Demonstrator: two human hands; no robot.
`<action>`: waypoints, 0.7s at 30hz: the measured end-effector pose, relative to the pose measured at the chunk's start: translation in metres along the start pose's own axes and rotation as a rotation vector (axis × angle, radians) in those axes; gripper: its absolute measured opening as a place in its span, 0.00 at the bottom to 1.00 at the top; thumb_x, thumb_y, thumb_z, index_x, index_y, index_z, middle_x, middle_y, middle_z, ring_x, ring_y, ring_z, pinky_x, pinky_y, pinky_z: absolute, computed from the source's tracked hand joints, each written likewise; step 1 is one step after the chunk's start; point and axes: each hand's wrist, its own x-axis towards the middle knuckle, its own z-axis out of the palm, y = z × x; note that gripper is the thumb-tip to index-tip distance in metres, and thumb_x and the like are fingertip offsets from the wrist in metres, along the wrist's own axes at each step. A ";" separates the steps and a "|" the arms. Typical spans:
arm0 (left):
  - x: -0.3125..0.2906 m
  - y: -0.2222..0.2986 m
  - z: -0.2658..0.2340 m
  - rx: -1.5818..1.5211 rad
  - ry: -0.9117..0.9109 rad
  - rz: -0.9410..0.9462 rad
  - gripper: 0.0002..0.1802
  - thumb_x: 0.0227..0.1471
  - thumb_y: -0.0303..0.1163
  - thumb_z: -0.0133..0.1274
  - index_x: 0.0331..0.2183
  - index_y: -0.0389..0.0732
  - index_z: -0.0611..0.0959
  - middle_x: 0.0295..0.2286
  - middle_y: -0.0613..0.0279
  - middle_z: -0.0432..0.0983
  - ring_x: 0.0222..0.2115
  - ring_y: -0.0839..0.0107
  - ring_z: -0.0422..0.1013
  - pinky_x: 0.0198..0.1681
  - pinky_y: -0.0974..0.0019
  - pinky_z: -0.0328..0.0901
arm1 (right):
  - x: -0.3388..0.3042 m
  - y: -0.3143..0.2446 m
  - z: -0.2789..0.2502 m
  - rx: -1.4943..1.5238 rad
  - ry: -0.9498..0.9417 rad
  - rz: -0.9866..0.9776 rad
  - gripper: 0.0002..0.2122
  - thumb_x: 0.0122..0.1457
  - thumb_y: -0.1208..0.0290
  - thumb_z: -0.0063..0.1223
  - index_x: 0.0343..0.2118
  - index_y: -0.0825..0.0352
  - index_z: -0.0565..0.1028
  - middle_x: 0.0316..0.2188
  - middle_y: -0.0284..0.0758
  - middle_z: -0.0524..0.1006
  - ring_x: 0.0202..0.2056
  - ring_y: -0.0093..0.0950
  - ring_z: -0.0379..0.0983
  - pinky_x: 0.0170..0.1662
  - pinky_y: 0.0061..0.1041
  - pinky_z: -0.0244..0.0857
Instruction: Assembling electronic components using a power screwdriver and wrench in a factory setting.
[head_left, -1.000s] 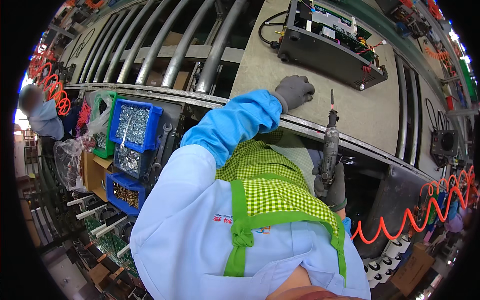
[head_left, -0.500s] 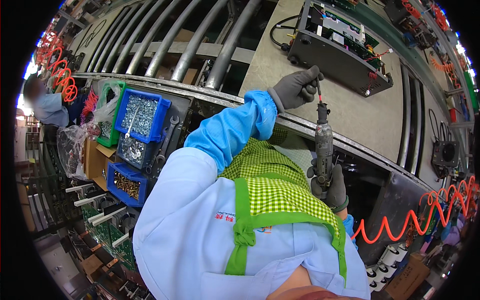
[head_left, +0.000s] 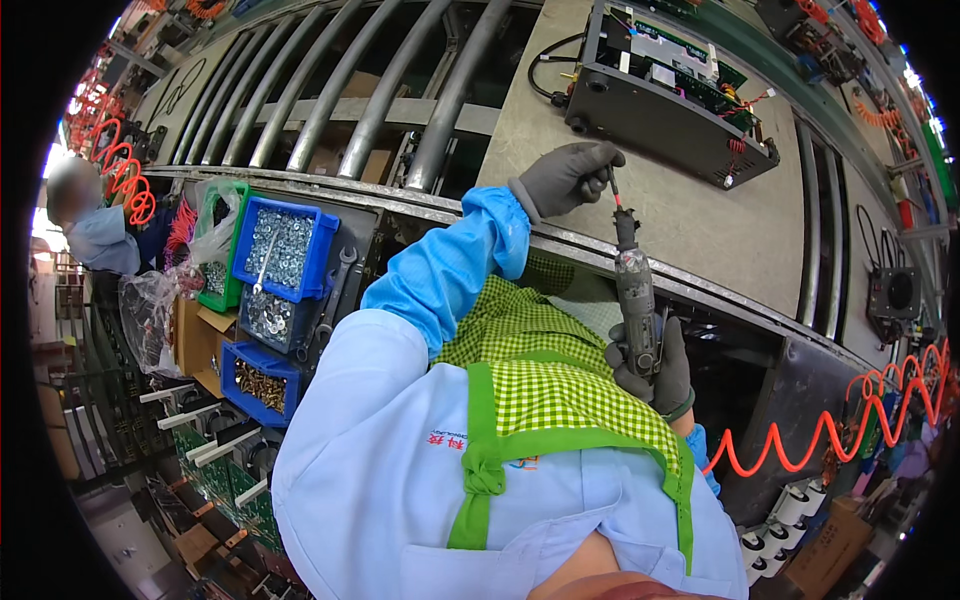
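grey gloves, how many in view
2. One is on the left hand, its fingertips at the tip of the bit; the other is on the right hand, around the power tool. More may be hidden in the background.

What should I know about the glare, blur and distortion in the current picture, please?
In the head view, the long rail bows and the corners are black; in the head view, rollers carry shiny highlights, with glare at the far left and upper right rim; in the head view, the co-worker's head is blurred, while the driver looks fairly sharp.
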 end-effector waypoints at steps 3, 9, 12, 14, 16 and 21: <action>0.007 0.016 -0.013 0.063 -0.020 -0.049 0.21 0.57 0.47 0.50 0.39 0.37 0.77 0.21 0.72 0.67 0.21 0.84 0.61 0.22 0.79 0.58 | 0.010 -0.003 0.006 0.109 -0.079 0.007 0.31 0.62 0.41 0.27 0.46 0.69 0.68 0.29 0.38 0.74 0.10 0.18 0.58 0.11 0.16 0.48; 0.030 0.094 0.000 1.530 0.486 0.900 0.20 0.55 0.43 0.51 0.47 0.45 0.76 0.35 0.59 0.77 0.34 0.64 0.74 0.30 0.67 0.68 | 0.044 -0.021 0.016 0.046 0.028 -0.151 0.30 0.63 0.41 0.27 0.45 0.67 0.69 0.28 0.36 0.74 0.12 0.18 0.59 0.12 0.16 0.49; 0.043 0.114 0.014 1.867 0.356 1.002 0.27 0.48 0.41 0.55 0.51 0.51 0.73 0.43 0.56 0.73 0.44 0.57 0.70 0.42 0.58 0.67 | 0.059 -0.025 0.013 0.018 0.045 -0.143 0.29 0.63 0.41 0.28 0.45 0.66 0.70 0.28 0.34 0.74 0.13 0.18 0.60 0.13 0.16 0.51; 0.052 0.114 0.014 2.327 0.260 0.647 0.34 0.42 0.41 0.57 0.54 0.54 0.70 0.46 0.56 0.71 0.52 0.57 0.63 0.54 0.51 0.57 | 0.063 -0.026 0.016 0.041 0.041 -0.132 0.28 0.63 0.42 0.29 0.44 0.65 0.70 0.27 0.34 0.75 0.13 0.18 0.61 0.13 0.17 0.52; 0.065 0.115 0.007 2.297 0.195 0.545 0.37 0.40 0.43 0.59 0.54 0.54 0.69 0.45 0.58 0.72 0.55 0.55 0.58 0.58 0.47 0.49 | 0.067 -0.027 0.019 0.039 0.046 -0.130 0.28 0.63 0.41 0.30 0.45 0.65 0.70 0.28 0.35 0.75 0.13 0.19 0.61 0.13 0.16 0.52; 0.085 0.104 0.003 2.299 0.141 0.540 0.36 0.39 0.43 0.60 0.53 0.53 0.71 0.48 0.61 0.71 0.57 0.54 0.55 0.58 0.51 0.53 | 0.074 -0.029 0.022 0.072 0.018 -0.155 0.29 0.62 0.41 0.30 0.45 0.65 0.70 0.28 0.36 0.75 0.14 0.19 0.61 0.13 0.16 0.52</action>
